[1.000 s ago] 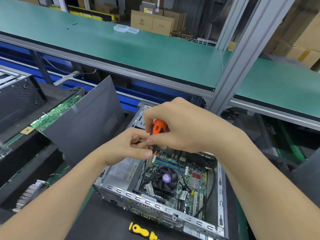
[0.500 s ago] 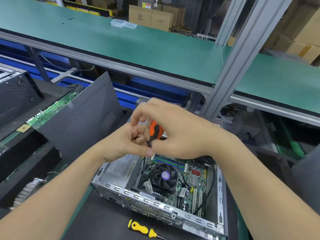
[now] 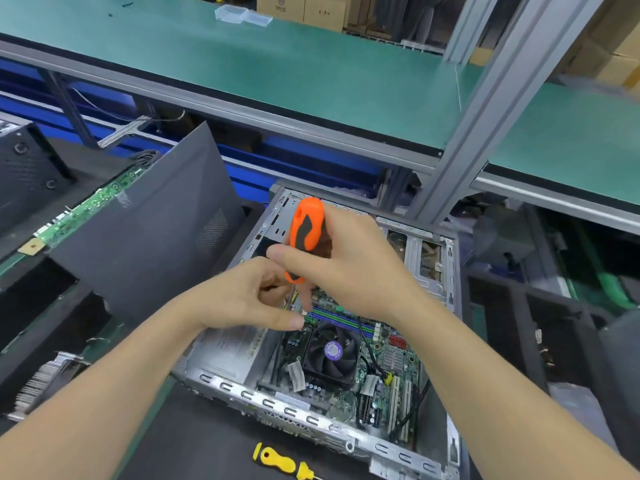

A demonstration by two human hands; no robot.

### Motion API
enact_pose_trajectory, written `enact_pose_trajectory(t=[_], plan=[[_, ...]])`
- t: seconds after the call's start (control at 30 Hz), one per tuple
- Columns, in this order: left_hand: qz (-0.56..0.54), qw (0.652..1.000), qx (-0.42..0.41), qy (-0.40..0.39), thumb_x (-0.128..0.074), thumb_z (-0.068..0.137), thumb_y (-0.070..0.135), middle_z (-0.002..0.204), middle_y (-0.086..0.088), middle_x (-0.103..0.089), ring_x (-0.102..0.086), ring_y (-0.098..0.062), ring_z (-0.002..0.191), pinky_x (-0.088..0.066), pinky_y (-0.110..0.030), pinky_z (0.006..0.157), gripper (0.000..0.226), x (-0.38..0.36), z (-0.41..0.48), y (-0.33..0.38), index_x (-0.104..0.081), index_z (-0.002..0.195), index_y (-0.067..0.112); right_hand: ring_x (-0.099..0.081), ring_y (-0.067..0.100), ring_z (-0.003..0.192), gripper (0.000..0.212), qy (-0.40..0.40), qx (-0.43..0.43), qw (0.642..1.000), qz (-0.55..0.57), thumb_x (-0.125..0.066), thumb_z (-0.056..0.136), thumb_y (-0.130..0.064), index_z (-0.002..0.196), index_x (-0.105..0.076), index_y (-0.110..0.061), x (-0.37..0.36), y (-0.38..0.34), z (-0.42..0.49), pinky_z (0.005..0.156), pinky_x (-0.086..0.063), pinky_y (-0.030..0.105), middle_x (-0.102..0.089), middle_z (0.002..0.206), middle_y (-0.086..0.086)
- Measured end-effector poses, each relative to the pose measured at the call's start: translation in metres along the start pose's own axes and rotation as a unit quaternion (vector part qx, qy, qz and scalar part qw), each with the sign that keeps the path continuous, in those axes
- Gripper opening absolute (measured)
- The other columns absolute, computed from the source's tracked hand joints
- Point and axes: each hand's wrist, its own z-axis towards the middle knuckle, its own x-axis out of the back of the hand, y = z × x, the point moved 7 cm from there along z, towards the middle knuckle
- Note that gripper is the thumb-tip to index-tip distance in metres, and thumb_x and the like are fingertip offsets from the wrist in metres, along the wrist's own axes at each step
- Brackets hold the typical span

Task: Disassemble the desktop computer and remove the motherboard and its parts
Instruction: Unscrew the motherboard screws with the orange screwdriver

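- The motherboard (image 3: 360, 372) lies flat in the open desktop case (image 3: 311, 415), low in the frame at about 5 o'clock from centre, with its round cooler fan (image 3: 331, 350) near the middle of the board.
- Risk, as I judge it: the tip of the orange screwdriver (image 3: 305, 233) could slip off the screw at the board's far-left corner and scratch the traces or nick the green memory slots (image 3: 341, 318) just to its 3 o'clock. A tilted shaft or too little downward pressure would cause that.
- A loosened screw could also drop under the fan or among the black cables (image 3: 369, 344) (hard to fish out), if the guiding fingers let go early.
- The right hand (image 3: 349, 268) is wrapped around the lower part of the orange handle, fingers curled closed on it, thumb across the front.
- The left hand (image 3: 242, 299) sits at 9 o'clock of the shaft, thumb and forefinger nearly pinched together around it near the tip; whether they touch the screw itself I cannot tell.
- Outward: a yellow screwdriver (image 3: 282, 464) lies unused at 6 o'clock, and a grey side panel (image 3: 145, 230) leans at 9 o'clock.
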Motion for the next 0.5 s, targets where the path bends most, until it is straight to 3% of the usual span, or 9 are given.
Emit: enact_pose_trajectory(t=[0.17,0.27,0.4,0.5], plan=[[-0.057,0.998,-0.006,0.006,-0.069,0.09,0.031,0.059,0.006,-0.03,-0.025,-0.017,0.055,-0.028,-0.021,0.057,0.026,0.003,0.006,-0.005,-0.072,0.099,0.007,-0.066,0.02,0.064,0.03,0.049,-0.002,0.999,0.013,-0.073,0.093,-0.037,0.081,-0.055,-0.016,0.008,0.02,0.01,0.065,-0.054,0.039,-0.07,0.071,0.004],[-0.088,0.996,-0.001,0.018,-0.067,0.087,0.035,0.061,-0.005,-0.022,-0.022,-0.021,0.052,-0.025,-0.024,0.052,0.032,0.003,0.009,-0.01,-0.071,0.103,0.008,-0.065,0.017,0.058,0.031,0.076,0.017,0.996,0.037,-0.074,0.094,-0.03,0.081,-0.052,-0.012,0.015,0.025,0.016,0.061,-0.049,0.029,-0.069,0.066,-0.002],[-0.108,0.994,0.011,0.022,-0.067,0.09,0.034,0.063,0.001,-0.022,-0.02,-0.018,0.05,-0.022,-0.024,0.049,0.035,0.003,0.011,-0.016,-0.07,0.114,0.009,-0.068,0.014,0.058,0.034,0.097,0.018,0.993,0.056,-0.073,0.094,-0.03,0.082,-0.051,-0.007,0.028,0.036,0.027,0.056,-0.05,0.033,-0.069,0.068,0.005],[-0.091,0.995,0.023,0.028,-0.066,0.091,0.029,0.062,0.003,-0.025,-0.024,-0.017,0.05,-0.026,-0.027,0.048,0.035,0.004,0.01,-0.02,-0.069,0.122,0.012,-0.068,0.009,0.053,0.035,0.119,0.01,0.99,0.077,-0.073,0.094,-0.029,0.082,-0.052,-0.004,0.039,0.042,0.03,0.048,-0.046,0.022,-0.067,0.069,0.011]])
